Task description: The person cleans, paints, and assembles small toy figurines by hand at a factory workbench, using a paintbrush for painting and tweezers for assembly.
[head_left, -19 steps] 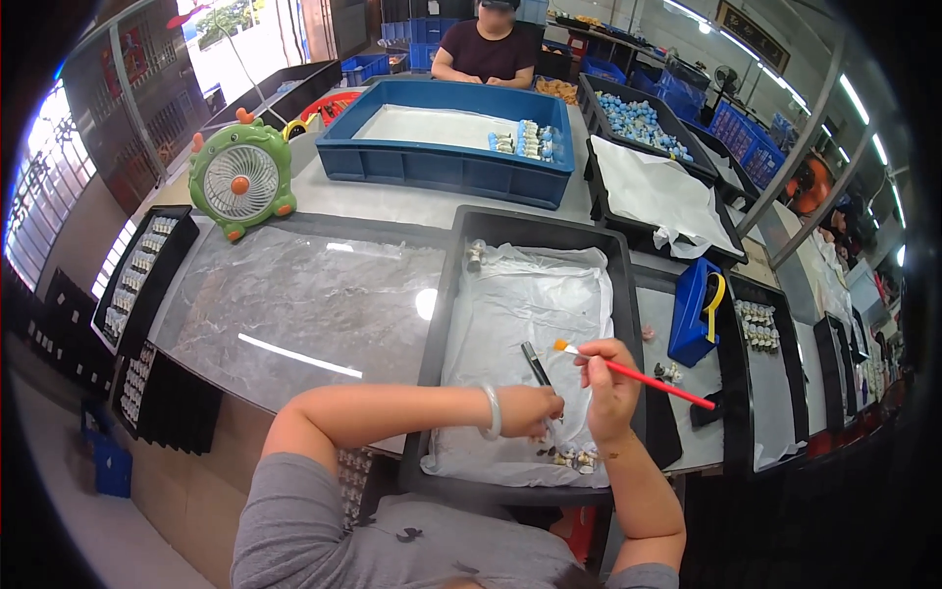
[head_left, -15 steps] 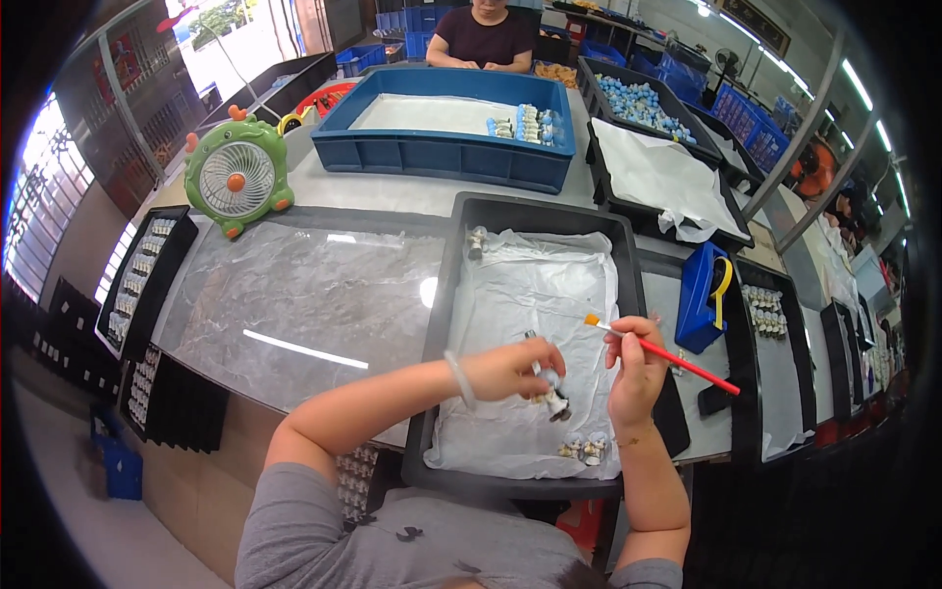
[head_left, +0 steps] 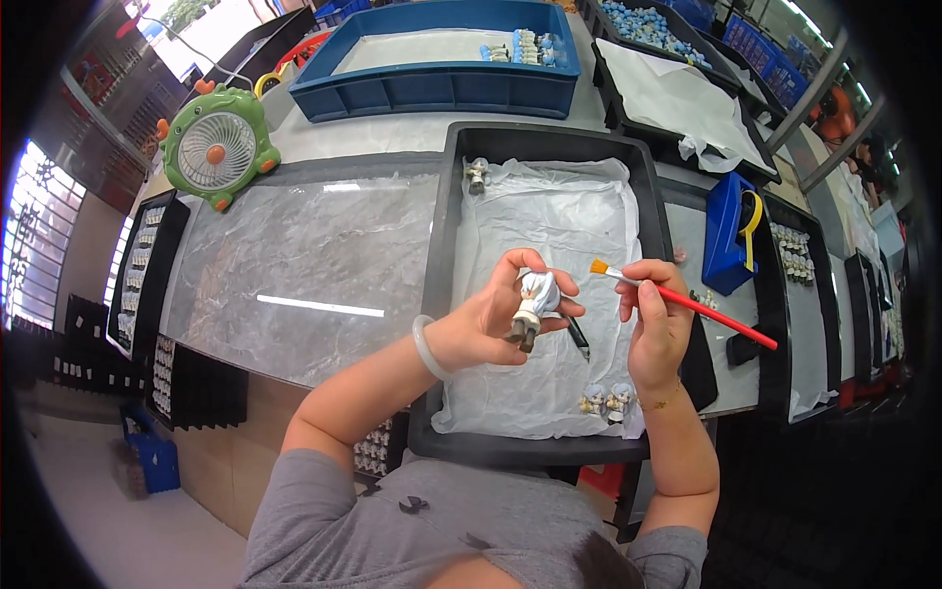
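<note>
A small figurine with white hair and a grey base is sitting upright, slightly tilted, above the paper-lined black tray, its base pointing down toward the person. A thin paintbrush with a red handle is lying slantwise just to its right, the orange bristle tip pointing up-left and hovering near the figurine's head, not quite touching it

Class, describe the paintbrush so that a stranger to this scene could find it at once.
Start at the black tray lined with white paper in front of the person. Above its right side, the right hand holds the paintbrush. It alone has a thin red handle and orange bristles, which point at the figurine in the left hand.
</note>
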`<control>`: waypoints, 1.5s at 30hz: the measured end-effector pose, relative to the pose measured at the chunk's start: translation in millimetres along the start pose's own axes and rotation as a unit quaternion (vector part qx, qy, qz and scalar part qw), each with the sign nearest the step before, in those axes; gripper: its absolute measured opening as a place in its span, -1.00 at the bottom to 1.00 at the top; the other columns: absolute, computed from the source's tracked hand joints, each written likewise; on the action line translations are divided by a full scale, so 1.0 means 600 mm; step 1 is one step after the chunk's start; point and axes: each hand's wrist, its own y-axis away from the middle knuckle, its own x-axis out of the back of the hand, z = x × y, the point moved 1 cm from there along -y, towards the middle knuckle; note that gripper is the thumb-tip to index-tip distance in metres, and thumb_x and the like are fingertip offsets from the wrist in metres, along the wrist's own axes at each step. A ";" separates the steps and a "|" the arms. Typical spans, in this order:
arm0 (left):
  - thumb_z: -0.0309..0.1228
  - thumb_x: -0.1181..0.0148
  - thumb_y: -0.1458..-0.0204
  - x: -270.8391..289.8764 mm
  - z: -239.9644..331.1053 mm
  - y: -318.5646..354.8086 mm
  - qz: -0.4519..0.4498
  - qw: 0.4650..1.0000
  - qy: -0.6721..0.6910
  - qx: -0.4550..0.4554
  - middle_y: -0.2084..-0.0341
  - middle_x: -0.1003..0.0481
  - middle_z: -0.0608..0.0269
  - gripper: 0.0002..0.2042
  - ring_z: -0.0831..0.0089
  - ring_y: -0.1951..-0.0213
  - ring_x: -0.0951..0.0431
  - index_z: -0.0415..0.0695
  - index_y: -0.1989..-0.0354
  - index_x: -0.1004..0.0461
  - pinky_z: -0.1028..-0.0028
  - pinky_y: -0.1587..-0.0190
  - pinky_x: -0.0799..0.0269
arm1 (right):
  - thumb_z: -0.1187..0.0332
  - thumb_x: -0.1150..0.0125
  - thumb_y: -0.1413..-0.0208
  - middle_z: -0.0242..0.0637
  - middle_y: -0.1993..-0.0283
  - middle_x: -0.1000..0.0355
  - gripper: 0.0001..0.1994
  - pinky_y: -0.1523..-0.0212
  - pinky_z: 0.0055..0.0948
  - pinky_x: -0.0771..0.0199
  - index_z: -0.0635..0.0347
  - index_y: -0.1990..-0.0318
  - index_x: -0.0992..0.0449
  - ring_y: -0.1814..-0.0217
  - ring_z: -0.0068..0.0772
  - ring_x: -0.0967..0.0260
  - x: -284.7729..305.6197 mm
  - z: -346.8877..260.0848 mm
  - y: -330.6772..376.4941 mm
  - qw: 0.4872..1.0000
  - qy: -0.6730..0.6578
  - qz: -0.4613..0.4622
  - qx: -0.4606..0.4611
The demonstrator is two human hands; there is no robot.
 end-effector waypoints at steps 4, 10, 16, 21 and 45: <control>-0.62 -0.17 0.46 0.001 -0.003 0.007 -0.028 0.998 -0.052 -0.029 0.10 -0.20 0.12 -0.24 0.32 0.09 -0.24 0.12 0.00 0.06 0.38 0.05 -0.13 | 0.41 0.08 -0.09 -0.33 0.44 -0.33 -0.84 0.47 -0.72 -0.14 0.30 0.28 -0.39 0.50 -0.71 -0.11 -0.002 -0.002 0.000 1.000 -0.001 0.005 -0.009; -0.49 -0.07 0.49 0.001 -0.002 0.018 -0.014 0.969 -0.245 -0.025 0.17 -0.14 0.14 -0.31 0.38 0.08 -0.19 -0.16 0.04 0.07 0.40 -0.04 -0.06 | 0.41 0.08 -0.08 -0.33 0.42 -0.33 -0.84 0.47 -0.72 -0.14 0.31 0.30 -0.39 0.50 -0.71 -0.12 0.003 0.002 -0.003 1.000 0.006 -0.007 -0.011; -0.32 -0.17 0.49 -0.009 0.012 0.018 0.057 0.805 -0.571 -0.151 0.28 -0.24 0.17 -0.36 0.34 0.20 -0.26 -0.19 0.08 -0.16 0.41 0.09 -0.09 | 0.41 0.08 -0.07 -0.33 0.41 -0.33 -0.85 0.46 -0.71 -0.17 0.30 0.34 -0.40 0.48 -0.69 -0.18 0.003 0.003 0.002 1.000 0.021 -0.012 0.000; -0.19 -0.19 0.59 -0.019 0.013 0.016 0.089 0.705 -0.689 -0.142 0.42 -0.30 0.26 -0.39 0.35 0.40 -0.24 -0.18 0.21 -0.32 0.45 0.28 -0.04 | 0.42 0.05 -0.04 -0.33 0.46 -0.33 -0.85 0.43 -0.64 -0.20 0.31 0.38 -0.43 0.46 -0.62 -0.22 -0.008 -0.008 0.006 0.994 0.068 -0.077 0.026; 0.05 0.13 0.21 0.013 0.007 0.007 0.021 0.997 0.038 0.058 0.45 -0.41 -0.04 -0.46 0.25 0.43 -0.41 -0.15 0.18 -0.19 0.46 0.36 -0.21 | 0.16 -0.08 0.01 -0.06 0.45 -0.43 -0.69 0.35 -0.19 -0.35 0.23 0.25 -0.31 0.35 -0.05 -0.40 0.004 0.116 -0.004 0.773 0.537 -0.268 -0.207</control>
